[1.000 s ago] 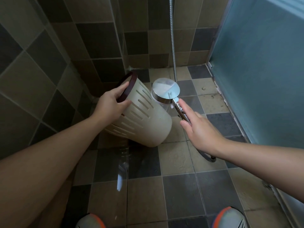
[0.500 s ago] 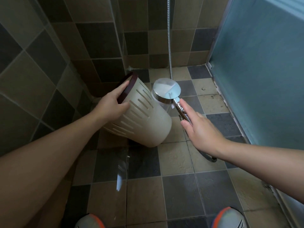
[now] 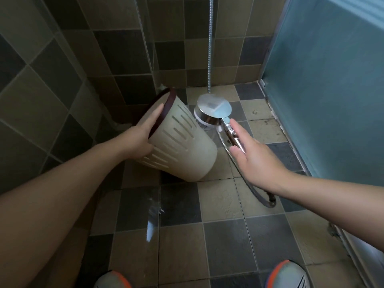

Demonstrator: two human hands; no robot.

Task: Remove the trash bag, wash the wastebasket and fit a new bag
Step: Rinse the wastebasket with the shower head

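Note:
A cream wastebasket [image 3: 187, 148] with slotted sides and a dark brown rim is tilted, its mouth facing the tiled wall corner at the upper left and its base toward me. My left hand [image 3: 143, 138] grips it at the rim, fingers over the edge. A chrome shower head [image 3: 214, 111] sits just right of the basket, its round face turned down and away. My right hand [image 3: 251, 154] holds its chrome handle, fingers stretched along it. No bag shows on the basket.
A metal hose [image 3: 209, 48] hangs down the back wall and loops on the floor [image 3: 264, 201] under my right wrist. A frosted blue panel [image 3: 324, 90] closes the right side. The tiled floor [image 3: 180, 204] is wet. My two shoes [image 3: 288, 275] are at the bottom edge.
The shower head and my right hand have shifted slightly right and up. The basket stays tilted in my left hand.

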